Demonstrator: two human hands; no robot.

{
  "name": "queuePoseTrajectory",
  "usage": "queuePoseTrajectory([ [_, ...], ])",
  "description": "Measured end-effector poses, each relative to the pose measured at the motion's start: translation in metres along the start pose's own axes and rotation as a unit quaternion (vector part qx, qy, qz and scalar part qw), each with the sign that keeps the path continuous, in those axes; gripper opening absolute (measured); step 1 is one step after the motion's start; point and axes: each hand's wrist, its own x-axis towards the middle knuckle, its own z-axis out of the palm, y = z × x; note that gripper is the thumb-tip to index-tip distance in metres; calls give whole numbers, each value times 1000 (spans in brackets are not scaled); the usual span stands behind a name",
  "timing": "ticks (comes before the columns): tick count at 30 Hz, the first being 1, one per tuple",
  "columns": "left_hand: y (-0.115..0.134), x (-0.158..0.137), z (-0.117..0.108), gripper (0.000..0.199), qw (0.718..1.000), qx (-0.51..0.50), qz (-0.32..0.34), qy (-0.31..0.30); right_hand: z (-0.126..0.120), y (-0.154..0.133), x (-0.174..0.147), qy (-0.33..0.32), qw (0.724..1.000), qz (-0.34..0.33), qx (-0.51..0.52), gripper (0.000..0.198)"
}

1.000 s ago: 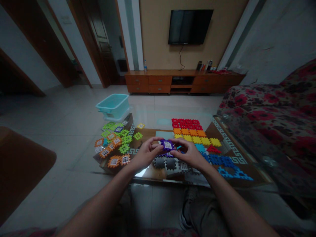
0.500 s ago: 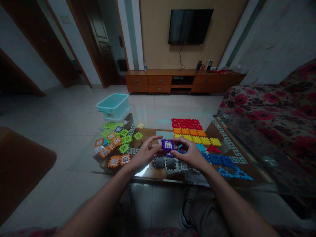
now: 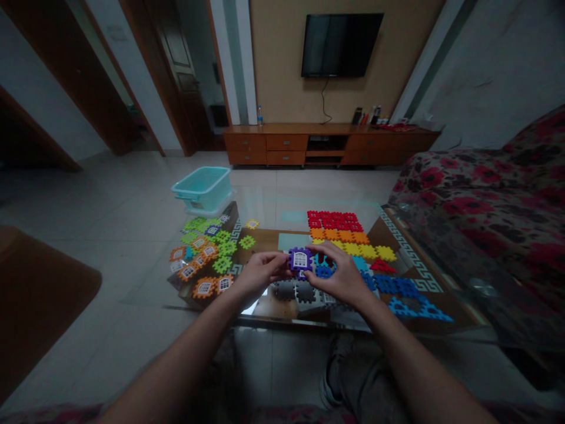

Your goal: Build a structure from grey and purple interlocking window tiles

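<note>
A purple interlocking building block (image 3: 301,259) with a white window insert is held up over the glass table. My right hand (image 3: 339,275) pinches its right side between thumb and forefinger. At the block's left edge, the curled fingers of my left hand (image 3: 263,274) close on it, partly hiding that edge. Beneath the hands lie grey blocks (image 3: 304,291) and another purple piece, partly covered. Beyond them are rows of red blocks (image 3: 334,221), orange blocks (image 3: 339,236) and yellow blocks (image 3: 353,249). Blue blocks (image 3: 397,287) spread to the right.
Loose green blocks (image 3: 225,249) and orange window blocks (image 3: 205,287) are scattered on the table's left side. A turquoise plastic bin (image 3: 203,185) stands at the far left corner. The glass table's front edge (image 3: 309,324) runs before my knees. A flowered sofa (image 3: 468,194) flanks the right.
The fingers of my left hand have curled in and the forefinger has come down from above the block. The purple block now faces me more squarely, and my right hand has shifted slightly.
</note>
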Motion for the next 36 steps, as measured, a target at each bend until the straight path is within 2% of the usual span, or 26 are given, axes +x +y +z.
queuePoseTrajectory([
  [11,-1,0,2,35,1000,-6,17,3,1,4,-1,-5,1000,-19,-18,47],
  [28,-5,2,-1,30,997,67,45,-4,2,6,-2,-22,999,-36,-28,50],
  [36,-6,4,-2,30,998,56,28,-11,3,7,-3,-24,998,-43,-37,49],
])
